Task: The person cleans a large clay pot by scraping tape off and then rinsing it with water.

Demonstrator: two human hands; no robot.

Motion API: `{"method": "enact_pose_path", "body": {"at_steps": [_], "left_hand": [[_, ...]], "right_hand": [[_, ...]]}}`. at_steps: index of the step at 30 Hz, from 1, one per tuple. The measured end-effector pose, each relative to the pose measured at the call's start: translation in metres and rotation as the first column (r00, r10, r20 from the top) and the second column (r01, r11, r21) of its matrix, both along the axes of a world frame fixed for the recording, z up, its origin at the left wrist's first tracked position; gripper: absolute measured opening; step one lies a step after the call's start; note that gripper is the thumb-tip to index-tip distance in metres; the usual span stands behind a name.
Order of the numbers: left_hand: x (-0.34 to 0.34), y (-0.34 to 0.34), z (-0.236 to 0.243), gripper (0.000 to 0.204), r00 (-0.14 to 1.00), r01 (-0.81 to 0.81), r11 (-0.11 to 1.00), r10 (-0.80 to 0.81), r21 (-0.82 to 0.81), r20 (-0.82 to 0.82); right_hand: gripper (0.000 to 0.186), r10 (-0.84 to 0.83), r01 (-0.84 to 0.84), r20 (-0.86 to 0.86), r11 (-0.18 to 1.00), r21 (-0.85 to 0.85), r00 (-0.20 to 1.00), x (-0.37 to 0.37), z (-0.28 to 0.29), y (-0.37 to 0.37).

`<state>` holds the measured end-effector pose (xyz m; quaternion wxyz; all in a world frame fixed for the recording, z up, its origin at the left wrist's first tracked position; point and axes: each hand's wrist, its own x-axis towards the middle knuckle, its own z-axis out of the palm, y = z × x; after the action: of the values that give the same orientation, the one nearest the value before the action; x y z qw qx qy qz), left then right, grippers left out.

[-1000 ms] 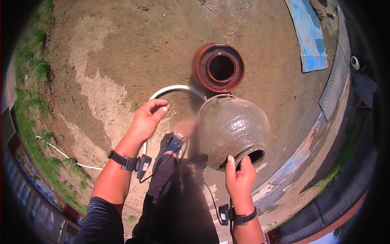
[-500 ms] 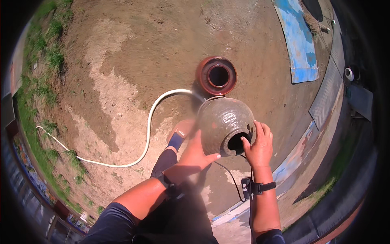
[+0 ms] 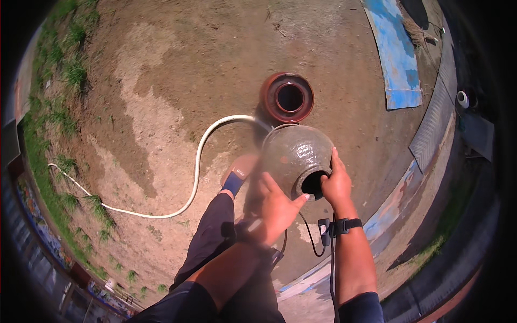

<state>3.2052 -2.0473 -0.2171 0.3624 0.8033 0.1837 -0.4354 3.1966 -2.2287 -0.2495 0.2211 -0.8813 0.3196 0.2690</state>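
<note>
A grey-brown glazed clay jar [image 3: 293, 148] is tilted so that its dark mouth points toward me. My right hand [image 3: 337, 185] grips the right side of its rim, the thumb reaching into the mouth and the fingers along the outside. At the lower left of the jar, my left hand [image 3: 280, 210] is spread open. Its thumb tip is at the rim's lower edge; whether it presses on the clay I cannot tell. Just beyond stands a reddish-brown glazed pot [image 3: 304, 89], upright with its round opening facing up.
A white hose [image 3: 198, 161] curves over the damp dirt from the left to behind the jar. My shoe [image 3: 242, 166] is left of the jar. A blue sheet [image 3: 398, 64] and a broom [image 3: 413, 32] lie at the upper right, near a grey corrugated sheet [image 3: 433, 129]. Grass [image 3: 74, 75] borders the left.
My left hand has come off the jar's left side and moved right, toward the rim's lower edge. The right hand has shifted slightly left, its thumb deeper in the mouth. The jar has turned slightly.
</note>
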Motion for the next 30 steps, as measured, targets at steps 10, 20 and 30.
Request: {"method": "enact_pose_path", "body": {"at_steps": [10,20,30], "left_hand": [[0.006,0.004,0.006,0.110,0.955,0.175,0.984,-0.165,-0.022,0.247],[0.030,0.007,-0.004,0.093,0.764,0.437,0.898,-0.341,-0.051,0.548],[0.034,0.020,-0.010,0.090,0.803,0.419,0.904,-0.323,-0.089,0.501]], "right_hand": [[0.083,-0.365,0.357,0.114,0.930,0.081,0.924,-0.045,-0.003,0.015],[0.083,-0.864,0.759,0.151,0.496,0.423,0.480,-0.089,-0.038,0.062],[0.088,-0.955,0.865,0.045,0.284,0.415,0.292,-0.077,-0.032,0.083]]}}
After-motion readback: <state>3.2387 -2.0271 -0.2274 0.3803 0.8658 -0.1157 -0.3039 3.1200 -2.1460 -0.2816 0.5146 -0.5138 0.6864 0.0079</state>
